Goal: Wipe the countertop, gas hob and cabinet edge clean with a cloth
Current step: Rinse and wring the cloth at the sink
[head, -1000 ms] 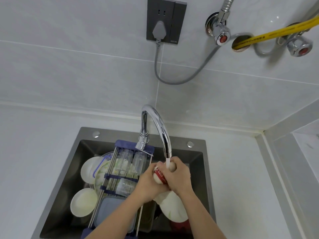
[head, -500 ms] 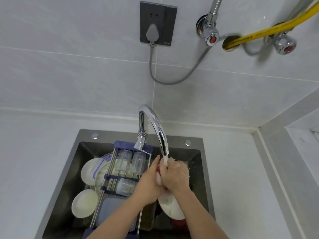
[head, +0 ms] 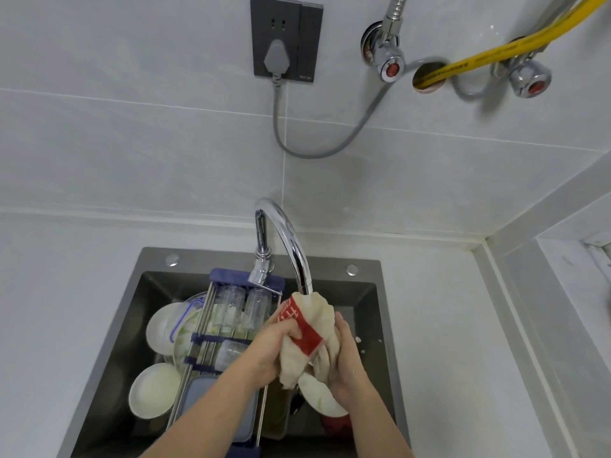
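1. Countertop of pale grey-white stone [head: 59,309] is running along the left side, bare where it shows, and continuing to the right of the basin.
2. Two round white ceramic bowls are lying at the left of the dark grey rectangular metal sink [head: 370,292]: one upper bowl [head: 158,328] partly tucked under the rack, one lower bowl [head: 150,395] sitting open side up.
3. One blue-framed rack with steel rods [head: 211,345] is spanning the sink front to back, and two clear glass jars [head: 231,305] are lying side by side at its far end; a third clear vessel further forward is too blurred to count surely.
4. One curved chrome tap [head: 287,242] is arching over the basin, with its spout ending just above the cloth.
5. The left hand [head: 274,348] is curling closed around the left edge of the cloth, thumb pressing over the red band.
6. One cream-coloured towelling cloth with a red printed band [head: 310,328] is hanging bunched between both hands over the sink, directly under the spout.
7. The right hand [head: 347,361] is gripping the cloth's right side, fingers wrapped into the folds.
8. One white plate [head: 320,401] is resting in the sink below the hands.
9. On the tiled wall, one dark grey socket with one grey plug [head: 284,41] is sitting left of two chrome valves with red caps [head: 390,64], and one yellow hose [head: 489,51] is crossing between the valves.
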A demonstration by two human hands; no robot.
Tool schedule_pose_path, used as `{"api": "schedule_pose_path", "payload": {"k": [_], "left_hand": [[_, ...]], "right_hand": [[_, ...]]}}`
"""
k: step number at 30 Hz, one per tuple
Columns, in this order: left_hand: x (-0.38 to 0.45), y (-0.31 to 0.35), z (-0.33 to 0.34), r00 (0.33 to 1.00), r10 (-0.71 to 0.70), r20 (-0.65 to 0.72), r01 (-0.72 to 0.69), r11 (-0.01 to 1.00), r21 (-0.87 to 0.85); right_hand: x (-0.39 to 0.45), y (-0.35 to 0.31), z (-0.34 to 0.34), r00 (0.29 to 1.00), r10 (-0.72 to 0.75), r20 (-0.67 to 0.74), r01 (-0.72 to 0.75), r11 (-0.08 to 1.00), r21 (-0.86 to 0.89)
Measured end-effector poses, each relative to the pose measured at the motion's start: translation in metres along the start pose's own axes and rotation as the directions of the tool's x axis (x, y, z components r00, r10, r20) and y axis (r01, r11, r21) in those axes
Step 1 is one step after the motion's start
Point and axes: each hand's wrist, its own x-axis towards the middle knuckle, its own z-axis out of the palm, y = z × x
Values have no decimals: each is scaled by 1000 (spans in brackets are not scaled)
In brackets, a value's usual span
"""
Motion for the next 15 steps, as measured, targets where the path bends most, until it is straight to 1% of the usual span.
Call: {"api": "schedule_pose_path", "payload": {"k": [1, 3, 5, 6, 7, 8, 9, 10, 11, 12, 13, 14, 15], "left_hand": [[1, 0, 1, 997, 60, -39, -55, 991, 121], [2, 2, 1, 965, 221, -143, -145, 900, 411], [5, -3, 1, 924, 335, -185, -184, 812, 554], [6, -6, 3, 919, 351, -179, -190, 793, 578], [7, -9, 4, 927, 327, -182, -178, 813, 554], [8, -11, 5, 947, 256, -193, -141, 873, 467], [11, -14, 7, 967, 163, -198, -94, 943, 320], [11, -17, 10, 977, 68, -202, -40, 989, 140], [12, -18, 13, 983, -14, -183, 11, 1000, -17], [12, -17, 17, 987, -66, -147, 44, 988, -147], [13, -17, 18, 989, -90, -121, 59, 969, -238], [13, -17, 20, 990, -91, -107, 58, 961, -271], [13, -17, 21, 990, -87, -113, 55, 964, -260]], "right_hand": [[0, 0, 2, 999, -22, -24, 22, 1000, -5], [4, 4, 6, 982, -138, -126, 119, 982, -144], [5, 2, 10, 932, -271, -240, 194, 933, -302], [3, -1, 12, 901, -343, -264, 245, 907, -342], [1, -4, 15, 878, -402, -261, 301, 886, -354], [-4, -8, 19, 861, -450, -237, 353, 864, -358], [-9, -10, 22, 850, -486, -202, 392, 841, -373], [-15, -10, 25, 847, -507, -157, 416, 818, -397], [-18, -8, 25, 844, -524, -115, 432, 790, -434], [-23, -6, 25, 847, -526, -70, 432, 761, -484], [-25, -4, 24, 846, -532, -35, 416, 699, -581], [-25, -3, 21, 828, -561, -6, 381, 571, -727], [-23, 0, 16, 808, -588, 34, 322, 394, -861]]}}
